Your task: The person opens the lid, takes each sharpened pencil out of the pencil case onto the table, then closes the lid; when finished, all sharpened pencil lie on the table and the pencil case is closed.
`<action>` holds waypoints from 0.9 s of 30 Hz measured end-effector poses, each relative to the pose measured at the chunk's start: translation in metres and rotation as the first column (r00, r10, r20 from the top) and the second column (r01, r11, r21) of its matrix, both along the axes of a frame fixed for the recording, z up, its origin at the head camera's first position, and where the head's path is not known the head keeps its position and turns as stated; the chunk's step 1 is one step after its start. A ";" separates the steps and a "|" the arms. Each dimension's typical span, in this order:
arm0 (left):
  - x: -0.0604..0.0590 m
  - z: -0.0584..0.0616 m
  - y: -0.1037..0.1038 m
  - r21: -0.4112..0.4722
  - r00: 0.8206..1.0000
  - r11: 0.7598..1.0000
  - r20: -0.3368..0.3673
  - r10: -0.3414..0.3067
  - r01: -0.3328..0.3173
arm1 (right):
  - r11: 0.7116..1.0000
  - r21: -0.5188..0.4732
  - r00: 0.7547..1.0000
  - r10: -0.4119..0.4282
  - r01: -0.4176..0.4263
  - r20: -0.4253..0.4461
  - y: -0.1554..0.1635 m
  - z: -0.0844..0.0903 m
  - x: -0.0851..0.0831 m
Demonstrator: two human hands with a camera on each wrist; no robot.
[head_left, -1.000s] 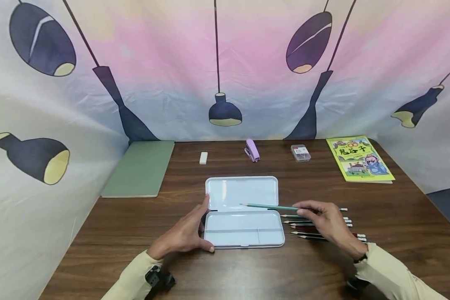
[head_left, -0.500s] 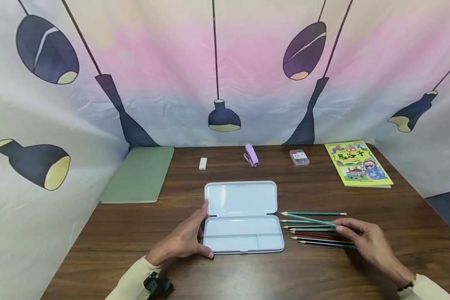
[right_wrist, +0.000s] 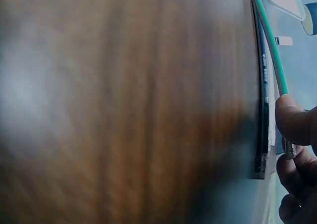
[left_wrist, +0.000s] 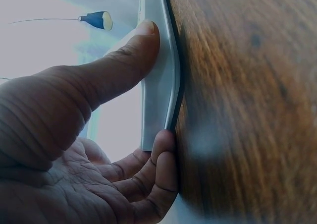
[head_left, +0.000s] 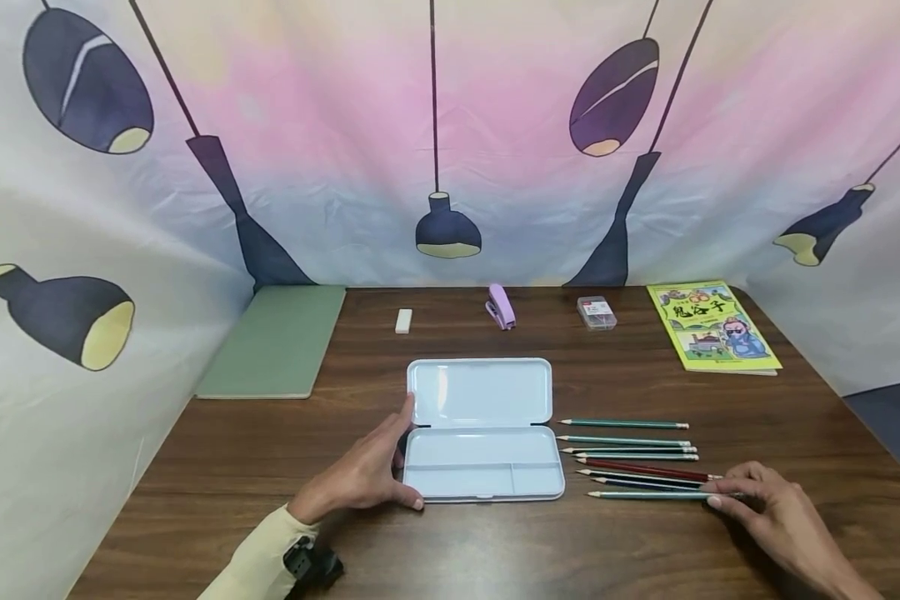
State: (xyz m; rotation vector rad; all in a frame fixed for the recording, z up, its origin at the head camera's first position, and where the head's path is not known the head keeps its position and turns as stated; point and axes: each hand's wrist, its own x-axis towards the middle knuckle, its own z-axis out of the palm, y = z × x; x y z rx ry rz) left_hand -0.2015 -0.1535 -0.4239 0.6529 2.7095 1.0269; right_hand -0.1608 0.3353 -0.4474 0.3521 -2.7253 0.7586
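A light blue pencil case (head_left: 450, 487) lies with its lid folded back on the wooden table, its compartments bare. Around its left end sits my left hand (head_left: 360, 471); in the left wrist view the thumb presses the case's side (left_wrist: 161, 100) and the fingers curl at its corner. My right hand (head_left: 780, 512) pinches the blunt end of a green pencil (head_left: 645, 495), low at the near side of the pencil row. Several other pencils, green (head_left: 622, 423), dark red (head_left: 645, 470) and black, lie roughly parallel right of the case. A black pencil (right_wrist: 264, 100) shows beside the held one.
Along the back stand a white eraser (head_left: 403, 321), a purple stapler (head_left: 501, 307) and a small clear box (head_left: 596, 312). A green notebook (head_left: 273, 342) lies at the left, a yellow booklet (head_left: 712, 327) at the right. A lamp-printed cloth (head_left: 360, 167) hangs behind the table (head_left: 480, 558).
My right hand has carried the green pencil rightward and toward me, from over the case, across the other pencils, to the near side of the row. The left hand has stayed at the case.
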 end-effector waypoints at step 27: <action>-0.001 -0.001 0.000 0.041 1.000 0.999 -0.007 0.021 -0.021 | 0.932 -0.132 0.908 0.361 -0.339 0.213 -0.119 0.037 -0.070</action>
